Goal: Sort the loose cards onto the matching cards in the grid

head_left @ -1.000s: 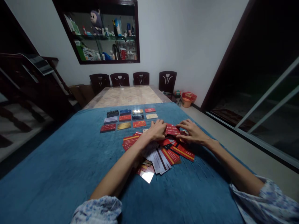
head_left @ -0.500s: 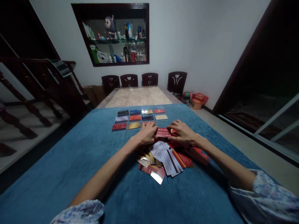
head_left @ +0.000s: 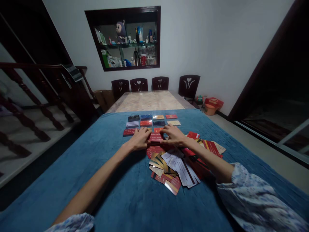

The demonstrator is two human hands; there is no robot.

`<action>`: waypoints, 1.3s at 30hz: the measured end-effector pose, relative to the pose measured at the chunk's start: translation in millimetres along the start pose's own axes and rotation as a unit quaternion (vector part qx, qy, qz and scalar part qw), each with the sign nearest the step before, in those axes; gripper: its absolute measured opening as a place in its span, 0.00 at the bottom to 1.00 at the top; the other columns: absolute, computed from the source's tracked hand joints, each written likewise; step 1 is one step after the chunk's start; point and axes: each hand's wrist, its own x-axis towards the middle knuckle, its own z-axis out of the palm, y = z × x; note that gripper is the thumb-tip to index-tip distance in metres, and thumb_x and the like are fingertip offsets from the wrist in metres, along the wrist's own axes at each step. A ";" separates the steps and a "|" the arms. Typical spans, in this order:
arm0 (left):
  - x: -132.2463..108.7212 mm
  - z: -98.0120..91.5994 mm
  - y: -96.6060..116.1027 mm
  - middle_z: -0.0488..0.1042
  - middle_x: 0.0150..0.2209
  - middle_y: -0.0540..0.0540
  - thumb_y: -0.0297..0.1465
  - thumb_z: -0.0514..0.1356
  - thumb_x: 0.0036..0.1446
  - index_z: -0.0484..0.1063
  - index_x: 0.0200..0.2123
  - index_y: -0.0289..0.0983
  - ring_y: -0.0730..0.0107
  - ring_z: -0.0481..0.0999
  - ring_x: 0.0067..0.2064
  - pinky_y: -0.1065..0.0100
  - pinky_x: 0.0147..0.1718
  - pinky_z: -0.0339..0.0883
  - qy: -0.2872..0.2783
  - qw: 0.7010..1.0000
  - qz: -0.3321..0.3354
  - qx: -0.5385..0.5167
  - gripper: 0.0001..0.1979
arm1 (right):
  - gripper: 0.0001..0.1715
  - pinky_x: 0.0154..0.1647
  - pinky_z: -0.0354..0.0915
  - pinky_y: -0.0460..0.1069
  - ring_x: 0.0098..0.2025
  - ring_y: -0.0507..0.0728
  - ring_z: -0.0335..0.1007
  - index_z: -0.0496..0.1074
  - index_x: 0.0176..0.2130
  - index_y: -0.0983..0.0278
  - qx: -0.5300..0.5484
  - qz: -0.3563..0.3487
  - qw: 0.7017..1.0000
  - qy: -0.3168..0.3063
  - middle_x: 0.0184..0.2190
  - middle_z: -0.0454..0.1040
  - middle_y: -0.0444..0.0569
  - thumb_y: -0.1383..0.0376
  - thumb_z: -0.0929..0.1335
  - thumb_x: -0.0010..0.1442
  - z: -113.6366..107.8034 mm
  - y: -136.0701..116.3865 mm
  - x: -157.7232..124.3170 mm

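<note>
Between my two hands is a red card stack (head_left: 156,137), gripped at its left end by my left hand (head_left: 141,139) and at its right end by my right hand (head_left: 173,135). Just beyond lie rows of neat card stacks, among them a dark red stack (head_left: 129,132), an orange-red stack (head_left: 146,123) and a cream stack (head_left: 173,123). Nearer me and to the right spreads a loose pile with white cards (head_left: 182,169), gold cards (head_left: 158,160) and red cards (head_left: 212,147), partly hidden under my right forearm.
A blue cloth (head_left: 101,180) covers the near part of the table, with the bare marble top (head_left: 149,101) beyond. Dark chairs (head_left: 189,86) stand at the far end. Wooden railings are at the left, and an orange bucket (head_left: 210,109) is on the floor at the right.
Both hands have moved left across the card rows with the red stack between them. More loose cards now show to the right of my right hand. The camera view has shifted slightly.
</note>
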 end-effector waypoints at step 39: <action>-15.2 29.2 -146.1 0.69 0.54 0.39 0.31 0.57 0.56 0.70 0.55 0.39 0.54 0.66 0.56 0.55 0.56 0.63 0.013 0.991 -0.126 -0.045 0.21 | 0.29 0.50 0.66 0.60 0.57 0.70 0.61 0.74 0.53 0.63 -0.036 0.003 0.992 -0.121 0.56 0.69 0.61 0.51 0.71 0.57 15.6 -71.7 144.8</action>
